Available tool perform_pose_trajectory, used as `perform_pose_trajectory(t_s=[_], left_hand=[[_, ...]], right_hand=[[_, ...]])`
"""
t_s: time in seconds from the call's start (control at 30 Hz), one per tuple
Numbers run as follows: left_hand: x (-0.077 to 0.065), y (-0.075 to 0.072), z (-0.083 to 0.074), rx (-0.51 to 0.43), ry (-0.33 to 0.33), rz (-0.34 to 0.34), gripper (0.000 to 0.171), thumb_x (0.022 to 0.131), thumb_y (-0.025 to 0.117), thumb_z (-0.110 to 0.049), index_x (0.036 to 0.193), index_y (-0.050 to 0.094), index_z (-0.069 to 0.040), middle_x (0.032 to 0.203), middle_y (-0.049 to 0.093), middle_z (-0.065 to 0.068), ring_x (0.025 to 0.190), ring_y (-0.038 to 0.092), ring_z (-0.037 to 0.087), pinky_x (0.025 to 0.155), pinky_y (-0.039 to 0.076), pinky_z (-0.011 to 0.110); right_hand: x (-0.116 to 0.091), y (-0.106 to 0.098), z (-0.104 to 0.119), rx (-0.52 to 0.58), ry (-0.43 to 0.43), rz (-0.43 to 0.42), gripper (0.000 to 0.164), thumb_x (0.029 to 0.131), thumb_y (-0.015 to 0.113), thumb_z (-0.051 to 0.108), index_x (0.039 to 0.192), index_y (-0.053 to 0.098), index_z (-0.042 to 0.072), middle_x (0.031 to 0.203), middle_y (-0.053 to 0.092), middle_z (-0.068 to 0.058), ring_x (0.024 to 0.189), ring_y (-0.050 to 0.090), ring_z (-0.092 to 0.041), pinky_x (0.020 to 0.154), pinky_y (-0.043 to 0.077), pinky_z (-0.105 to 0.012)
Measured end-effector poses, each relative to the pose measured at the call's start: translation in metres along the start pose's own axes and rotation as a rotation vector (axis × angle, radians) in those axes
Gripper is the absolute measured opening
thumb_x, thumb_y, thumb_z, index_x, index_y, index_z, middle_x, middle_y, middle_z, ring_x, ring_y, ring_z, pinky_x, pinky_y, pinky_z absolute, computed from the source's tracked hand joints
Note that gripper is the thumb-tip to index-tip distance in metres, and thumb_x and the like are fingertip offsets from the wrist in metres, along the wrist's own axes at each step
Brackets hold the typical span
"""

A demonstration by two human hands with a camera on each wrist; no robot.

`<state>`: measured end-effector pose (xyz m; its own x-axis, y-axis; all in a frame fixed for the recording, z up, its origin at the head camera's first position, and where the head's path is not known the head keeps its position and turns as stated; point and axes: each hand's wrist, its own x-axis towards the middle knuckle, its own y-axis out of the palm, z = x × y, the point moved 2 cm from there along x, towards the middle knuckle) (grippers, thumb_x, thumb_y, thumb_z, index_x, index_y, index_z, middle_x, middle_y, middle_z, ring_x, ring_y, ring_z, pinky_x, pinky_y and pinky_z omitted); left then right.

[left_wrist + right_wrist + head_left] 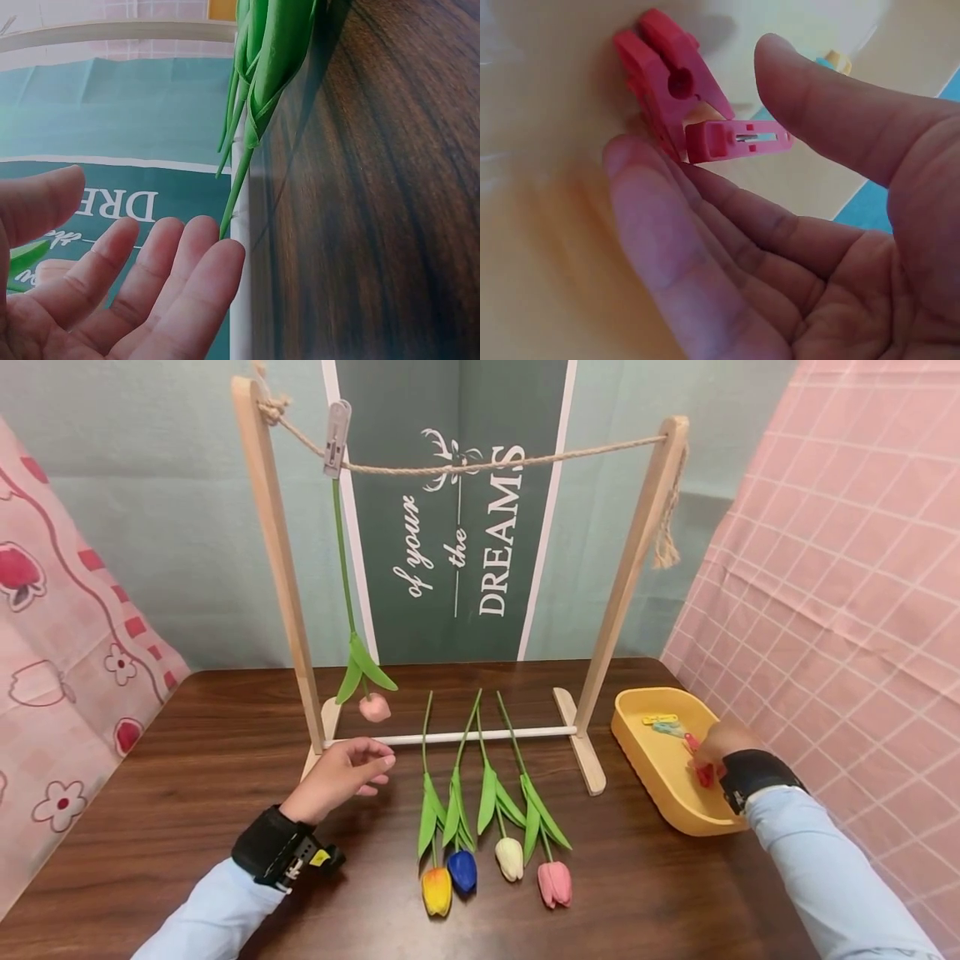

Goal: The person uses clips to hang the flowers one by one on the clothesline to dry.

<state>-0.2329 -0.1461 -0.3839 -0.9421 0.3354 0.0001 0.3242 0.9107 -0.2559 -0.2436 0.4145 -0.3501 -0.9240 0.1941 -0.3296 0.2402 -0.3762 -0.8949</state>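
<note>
Inside the tub (663,764), the right hand (722,748) has a wide grip by red pegs (660,97); best pinch just one. The left hand (345,774) holds nothing.

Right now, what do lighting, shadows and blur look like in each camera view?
Head view: bright and even, the wooden rack's posts leaning outward, perhaps from lens distortion; left wrist view: dimmer, a shadow line on the tabletop beside the green leaves; right wrist view: soft and hazy, a blurred shadow beside the red clothespins.
</note>
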Motion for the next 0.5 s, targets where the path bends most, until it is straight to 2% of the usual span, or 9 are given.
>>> perform_pose_trajectory(t_s=[0.13, 0.37, 0.5], left_hand=[[0.0006, 0.0014, 0.0016, -0.001, -0.006, -0.002, 0.030, 0.096, 0.062, -0.014, 0.114, 0.059, 0.010, 0.104, 0.063, 0.025, 0.092, 0.065, 0.038, 0.073, 0.057, 0.042], [0.0006, 0.0032, 0.0029, -0.001, -0.005, 0.003, 0.029, 0.096, 0.062, -0.013, 0.113, 0.059, 0.011, 0.104, 0.063, 0.026, 0.091, 0.066, 0.037, 0.072, 0.058, 0.040], [0.0007, 0.0038, 0.0034, -0.004, -0.006, 0.003, 0.029, 0.096, 0.062, -0.013, 0.113, 0.059, 0.011, 0.105, 0.063, 0.026, 0.091, 0.066, 0.037, 0.072, 0.058, 0.040]], right_hand=[[0.0005, 0.0032, -0.0023, 0.022, 0.020, 0.012, 0.018, 0.076, 0.071, 0.011, 0.067, 0.069, -0.004, 0.057, 0.060, -0.006, 0.051, 0.055, -0.018, 0.049, 0.049, -0.028], [0.0017, 0.0040, -0.0045, -0.062, -0.011, 0.009, 0.021, 0.078, 0.073, 0.015, 0.066, 0.065, -0.001, 0.058, 0.059, -0.005, 0.054, 0.055, -0.017, 0.051, 0.045, -0.027], [0.0009, 0.0054, -0.0053, -0.072, -0.017, 0.012, 0.021, 0.078, 0.072, 0.015, 0.065, 0.065, 0.001, 0.057, 0.059, -0.003, 0.053, 0.055, -0.016, 0.051, 0.045, -0.027]])
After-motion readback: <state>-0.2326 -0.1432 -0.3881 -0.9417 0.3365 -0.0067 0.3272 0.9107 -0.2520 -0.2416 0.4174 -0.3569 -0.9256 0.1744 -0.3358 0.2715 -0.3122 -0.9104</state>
